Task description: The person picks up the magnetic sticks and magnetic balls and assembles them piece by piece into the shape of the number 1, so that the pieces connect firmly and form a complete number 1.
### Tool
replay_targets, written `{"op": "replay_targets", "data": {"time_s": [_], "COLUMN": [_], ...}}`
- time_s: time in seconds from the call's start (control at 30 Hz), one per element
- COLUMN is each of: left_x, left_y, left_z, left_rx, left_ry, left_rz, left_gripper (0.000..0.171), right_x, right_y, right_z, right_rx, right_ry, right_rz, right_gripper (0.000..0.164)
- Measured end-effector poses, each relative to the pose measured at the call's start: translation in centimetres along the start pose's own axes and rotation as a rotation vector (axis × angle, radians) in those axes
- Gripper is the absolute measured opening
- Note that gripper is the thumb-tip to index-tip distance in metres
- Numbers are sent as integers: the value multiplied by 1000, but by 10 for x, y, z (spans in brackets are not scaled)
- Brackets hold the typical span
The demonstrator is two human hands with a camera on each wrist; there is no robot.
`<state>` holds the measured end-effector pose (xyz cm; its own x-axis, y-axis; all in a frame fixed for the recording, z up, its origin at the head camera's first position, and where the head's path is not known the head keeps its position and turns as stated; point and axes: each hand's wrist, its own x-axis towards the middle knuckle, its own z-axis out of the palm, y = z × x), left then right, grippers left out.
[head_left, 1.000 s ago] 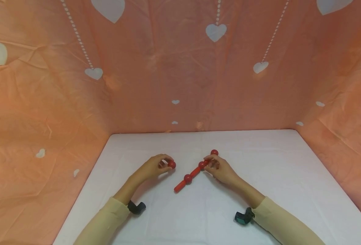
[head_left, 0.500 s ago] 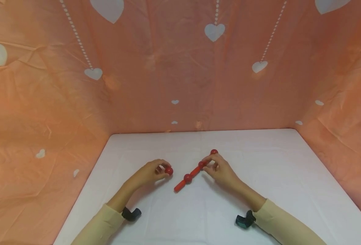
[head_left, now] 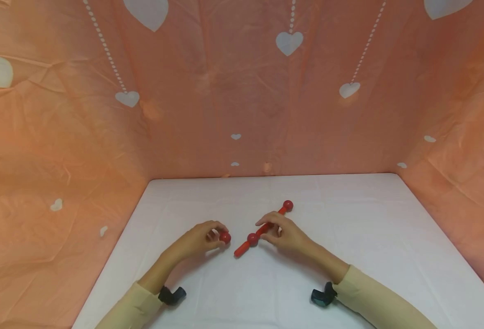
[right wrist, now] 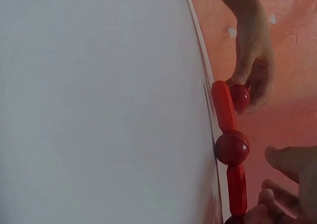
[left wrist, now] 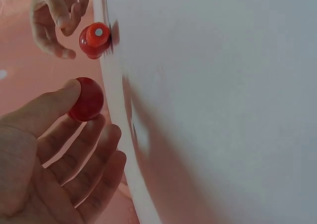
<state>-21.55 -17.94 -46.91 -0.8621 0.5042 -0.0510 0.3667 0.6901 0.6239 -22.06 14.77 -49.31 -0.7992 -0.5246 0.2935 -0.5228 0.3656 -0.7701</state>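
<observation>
My left hand (head_left: 202, 237) pinches a loose red ball (head_left: 225, 237) between thumb and fingertips, left of the chain's near end. That same ball (left wrist: 87, 100) shows plainly in the left wrist view. On the table lies a straight chain of red rods and balls, slanting from a near rod (head_left: 241, 250) and a ball (head_left: 252, 239) up to a far ball (head_left: 288, 205). My right hand (head_left: 289, 235) reaches over the chain's middle, hiding part of it. Thumb and fingers are spread apart; in the right wrist view the thumb stands off the rod (right wrist: 237, 189).
A white tabletop (head_left: 340, 205) spreads under both arms. Orange cloth (head_left: 209, 91) with white hearts encloses the back and sides. Dark wrist cameras hang under the left sleeve (head_left: 137, 301) and right sleeve (head_left: 373, 297).
My left hand has drawn the red ball nearer and slightly left. The right hand has slid from the chain's farther ball toward the near end. The chain itself stays in place.
</observation>
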Motion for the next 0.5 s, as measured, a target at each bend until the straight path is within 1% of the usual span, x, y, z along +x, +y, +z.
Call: {"op": "replay_targets", "data": {"time_s": [0.13,0.37,0.5], "left_x": [-3,-9,-12], "left_y": [-3,-1,0], "left_z": [2,6,7], "left_rx": [4,-20,-31], "left_ry": [-23,-32,-41], "left_rz": [23,-20,-17], "left_gripper": [34,36,35], "right_x": [3,8,11], "right_y": [-1,-2,-4], "right_z": [3,9,13], "right_rx": [12,-10,-29], "right_ry": [-48,-96,-122], "right_rz": [-16,-45,-52], "right_gripper": [35,32,31]}}
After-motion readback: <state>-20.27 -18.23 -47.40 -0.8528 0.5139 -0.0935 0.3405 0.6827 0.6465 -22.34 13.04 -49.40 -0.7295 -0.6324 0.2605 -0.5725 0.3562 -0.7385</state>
